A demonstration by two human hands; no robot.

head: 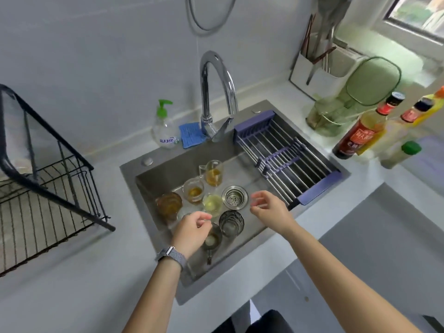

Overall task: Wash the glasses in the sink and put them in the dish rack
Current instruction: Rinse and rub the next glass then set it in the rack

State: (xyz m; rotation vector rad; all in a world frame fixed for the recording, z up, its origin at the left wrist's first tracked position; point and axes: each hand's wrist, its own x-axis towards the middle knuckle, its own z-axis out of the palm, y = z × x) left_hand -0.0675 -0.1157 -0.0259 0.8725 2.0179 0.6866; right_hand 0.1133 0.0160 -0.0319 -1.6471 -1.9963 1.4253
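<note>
- The fingers of the left hand are loosely curled and hold nothing. Those of the right hand are likewise relaxed and empty. Both hands hover low over the steel sink.
- The glasses all stand in the sink basin, packed close beside the drain strainer: a tall handled glass with amber liquid, a short amber-filled glass, a ribbed amber tumbler, a pale yellowish glass, a dark textured tumbler, and a handled glass partly under the left hand.
- Risk: the glasses sit so near one another that lifting one could knock its neighbour and chip or tip it, spilling the leftover drink.
- Risk: once wet or soapy, smooth glass may slip from a loose grip onto the hard steel.
- Risk: the black wire dish rack stands well apart to the left, across the counter, so each carry passes over the sink rim. The tall faucet arches over the basin's back edge and could catch a raised glass.
- Hidden: the left hand covers part of the handled glass and possibly another small glass behind its fingertips; I cannot tell.
- Unclear: whether water is running; no stream shows.
- The rack's left side is cut off. A soap bottle and blue cloth wait behind the sink.
</note>
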